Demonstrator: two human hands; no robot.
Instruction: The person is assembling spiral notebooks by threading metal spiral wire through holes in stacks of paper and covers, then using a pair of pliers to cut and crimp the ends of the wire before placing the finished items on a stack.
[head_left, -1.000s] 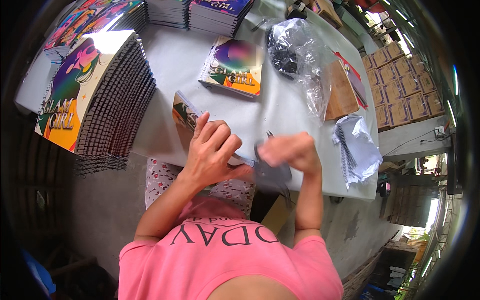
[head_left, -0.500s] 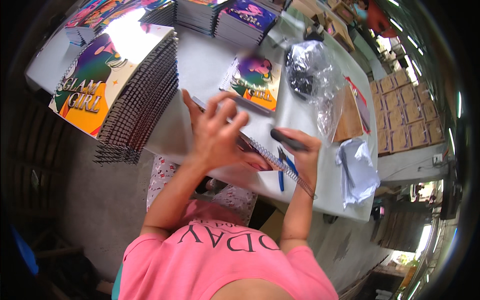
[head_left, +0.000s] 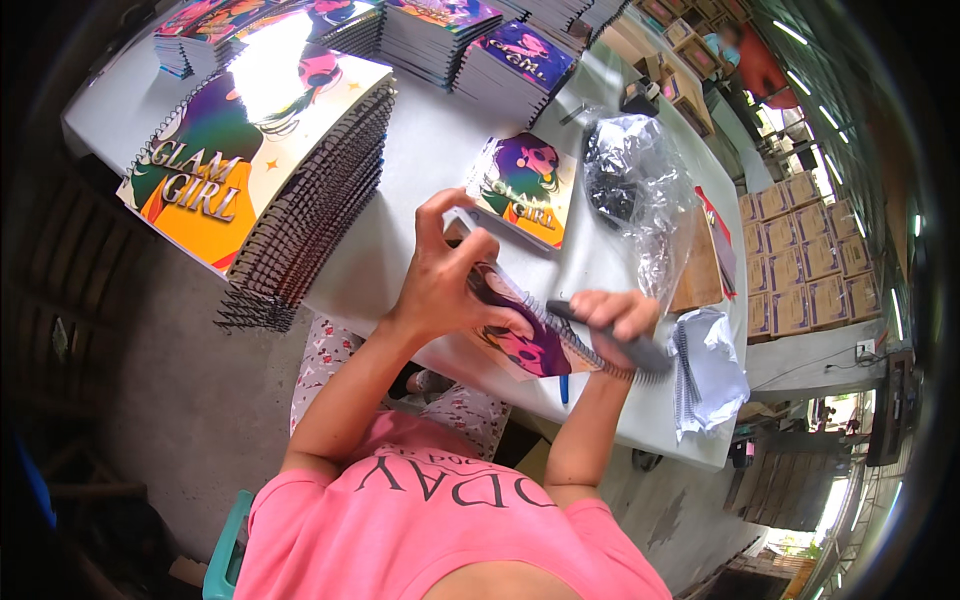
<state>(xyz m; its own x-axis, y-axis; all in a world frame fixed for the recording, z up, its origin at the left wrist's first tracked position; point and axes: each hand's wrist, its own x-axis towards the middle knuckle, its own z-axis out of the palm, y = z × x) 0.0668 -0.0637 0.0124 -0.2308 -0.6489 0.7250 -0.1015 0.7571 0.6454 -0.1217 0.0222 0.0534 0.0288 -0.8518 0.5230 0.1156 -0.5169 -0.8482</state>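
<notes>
My left hand [head_left: 438, 278] grips a spiral notebook [head_left: 535, 352] with a colourful cover, its thumb on the cover. The notebook is tilted over the table's near edge, and a metal coil [head_left: 536, 306] runs along its upper right side. Closed around a black brush [head_left: 632, 350], my right hand [head_left: 618, 308] is at the coil's lower right end. Bristles or teeth show at the brush's end, against the coil; exact contact is hard to tell. A blue handle [head_left: 565, 388], probably of pliers, shows partly below the notebook.
A tall stack of spiral notebooks [head_left: 240, 170] stands at left, and a smaller pile [head_left: 520, 190] lies ahead. More stacks [head_left: 515, 60] line the table's back. To the right are a clear plastic bag [head_left: 640, 190] with black contents, a brown board [head_left: 698, 262] and crumpled white wrapping [head_left: 715, 375] holding coils.
My right hand has swung the brush down and right onto the coil's end. The left hand keeps the notebook, now tilted up more. The view has shifted slightly.
</notes>
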